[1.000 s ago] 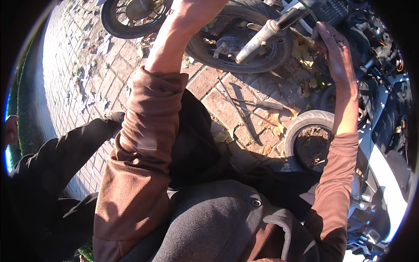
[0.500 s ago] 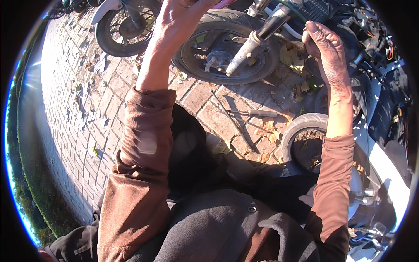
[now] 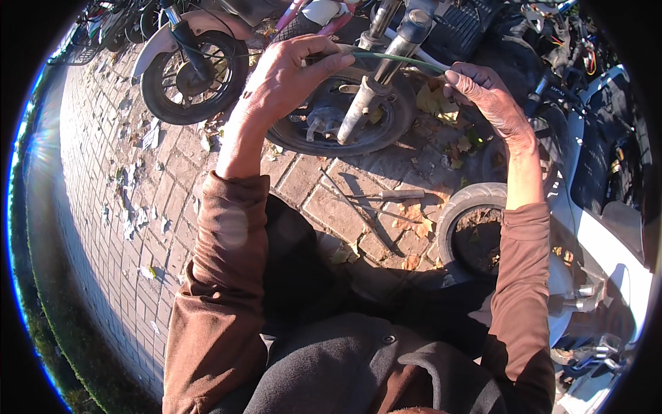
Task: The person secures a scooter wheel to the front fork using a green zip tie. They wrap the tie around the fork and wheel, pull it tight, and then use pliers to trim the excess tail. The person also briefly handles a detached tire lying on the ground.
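Note:
A thin green wire or cord (image 3: pixel 400 58) bows slightly between my two hands at the top of the view. My left hand (image 3: pixel 289 76) pinches one end of the visible stretch between thumb and fingers. The other end is gripped by my right hand (image 3: pixel 486 96), its fingers curled in. Beneath the wire, a metal fork leg (image 3: pixel 369 100) slants down over a motorcycle wheel (image 3: pixel 289 134) on the bricks. On the paving below lie a screwdriver (image 3: pixel 401 195) and a long metal bar (image 3: pixel 358 215), both apart from my hands.
A small loose tyre (image 3: pixel 452 224) lies near my right forearm. White body panels (image 3: pixel 600 241) and dark scooter parts crowd the right side. Another front wheel (image 3: pixel 172 86) stands at the upper left. Dry leaves (image 3: pixel 414 224) litter the brick paving (image 3: pixel 179 186); a hedge borders the far left.
Both hands have come lower in the view, the right also slightly left. The green wire now shows stretched between them. The view has shifted, showing more at the top.

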`<state>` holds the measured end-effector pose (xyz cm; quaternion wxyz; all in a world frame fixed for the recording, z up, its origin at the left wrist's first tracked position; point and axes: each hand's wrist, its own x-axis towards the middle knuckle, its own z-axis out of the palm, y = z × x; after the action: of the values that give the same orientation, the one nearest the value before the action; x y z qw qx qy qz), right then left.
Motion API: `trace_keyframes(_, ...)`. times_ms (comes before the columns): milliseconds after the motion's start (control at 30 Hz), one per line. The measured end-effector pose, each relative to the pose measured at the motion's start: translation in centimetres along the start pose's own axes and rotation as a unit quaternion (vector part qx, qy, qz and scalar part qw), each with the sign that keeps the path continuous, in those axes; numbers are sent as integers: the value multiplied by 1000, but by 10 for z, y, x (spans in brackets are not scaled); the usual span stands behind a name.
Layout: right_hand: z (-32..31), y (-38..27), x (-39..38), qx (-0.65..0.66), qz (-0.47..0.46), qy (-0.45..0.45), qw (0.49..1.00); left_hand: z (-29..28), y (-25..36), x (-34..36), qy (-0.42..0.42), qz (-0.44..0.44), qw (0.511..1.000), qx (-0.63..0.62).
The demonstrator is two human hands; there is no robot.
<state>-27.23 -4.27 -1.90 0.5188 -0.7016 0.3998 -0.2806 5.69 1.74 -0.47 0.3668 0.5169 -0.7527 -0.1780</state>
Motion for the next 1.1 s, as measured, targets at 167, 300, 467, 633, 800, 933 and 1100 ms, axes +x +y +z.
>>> trace_keyframes(167,9,13,2,25,59,-88,994,-4,3,-6,-59,-13,996,65)
trace_keyframes(300,17,24,11,-122,31,-125,984,-1,6,-9,-95,7,984,150)
trace_keyframes(467,14,30,15,-114,13,-90,989,3,7,-8,-106,11,982,153)
trace_keyframes(633,23,23,16,-96,56,-69,991,-1,4,-13,-93,36,982,163)
trace_keyframes(800,39,10,20,20,48,-25,998,-23,-15,-16,-33,-28,987,152)
trace_keyframes(933,40,-2,27,-76,-70,-41,994,-32,-30,-16,7,-68,996,55)
trace_keyframes(1100,42,-4,30,-76,-145,-56,985,-35,-49,-11,28,-135,982,-130)
